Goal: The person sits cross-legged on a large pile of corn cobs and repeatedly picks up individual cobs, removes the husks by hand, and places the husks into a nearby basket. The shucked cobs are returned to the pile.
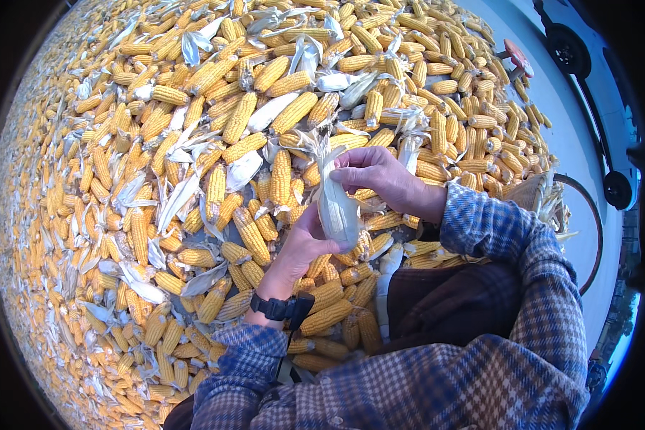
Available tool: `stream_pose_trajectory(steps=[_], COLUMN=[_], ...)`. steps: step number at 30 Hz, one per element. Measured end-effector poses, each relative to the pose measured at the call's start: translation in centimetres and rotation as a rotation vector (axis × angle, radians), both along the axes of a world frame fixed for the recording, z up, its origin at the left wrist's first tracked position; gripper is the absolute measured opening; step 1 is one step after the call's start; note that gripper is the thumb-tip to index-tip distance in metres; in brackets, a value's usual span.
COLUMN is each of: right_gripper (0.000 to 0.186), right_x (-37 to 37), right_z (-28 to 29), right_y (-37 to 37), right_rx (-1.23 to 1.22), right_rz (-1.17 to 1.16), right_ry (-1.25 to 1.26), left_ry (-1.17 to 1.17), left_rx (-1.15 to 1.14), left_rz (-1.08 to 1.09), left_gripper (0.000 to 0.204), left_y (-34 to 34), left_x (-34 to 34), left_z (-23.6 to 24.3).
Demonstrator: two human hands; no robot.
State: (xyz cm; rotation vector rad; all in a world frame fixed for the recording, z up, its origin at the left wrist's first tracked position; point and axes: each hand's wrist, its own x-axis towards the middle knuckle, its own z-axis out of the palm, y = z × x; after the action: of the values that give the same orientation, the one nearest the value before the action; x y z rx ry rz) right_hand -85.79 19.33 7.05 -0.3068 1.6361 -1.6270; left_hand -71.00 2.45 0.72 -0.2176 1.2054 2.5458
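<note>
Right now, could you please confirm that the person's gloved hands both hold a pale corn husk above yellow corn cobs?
Not quite: the head view shows no gloves; the left hand and right hand are bare. They do both hold the pale corn husk above yellow corn cobs.

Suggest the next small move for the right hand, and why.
Probably draw the right hand back to peel the pale husk: that hand pinches it near the upper end, the left hand supports the lower end, and no kernels show through, unlike the bare yellow cobs around.
</note>
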Motion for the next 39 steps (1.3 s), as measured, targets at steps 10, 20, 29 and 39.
stream_pose_trajectory(steps=[10, 20, 29, 39], right_gripper=[0.023, 0.024, 0.027, 0.022], right_x=[1.9, 2.1, -1.8, -7.4], right_z=[0.6, 0.8, 0.4, -3.6], right_y=[0.3, 0.3, 1.1, 7.1], right_rx=[0.203, 0.054, 0.384, 1.08], right_rz=[0.254, 0.292, -0.11, 0.292], right_ry=[0.662, 0.92, 0.784, 0.744], left_ry=[0.253, 0.294, 0.158, 0.323], left_rx=[-0.433, -0.65, -0.038, 0.36], left_rz=[0.328, 0.343, 0.254, 0.503], left_gripper=[0.032, 0.03, 0.018, 0.018], left_y=[-0.3, -0.3, 0.4, -6.3], left_x=[-2.5, -2.3, -0.8, -2.1], left_z=[3.0, 4.0, 4.8, 3.9])
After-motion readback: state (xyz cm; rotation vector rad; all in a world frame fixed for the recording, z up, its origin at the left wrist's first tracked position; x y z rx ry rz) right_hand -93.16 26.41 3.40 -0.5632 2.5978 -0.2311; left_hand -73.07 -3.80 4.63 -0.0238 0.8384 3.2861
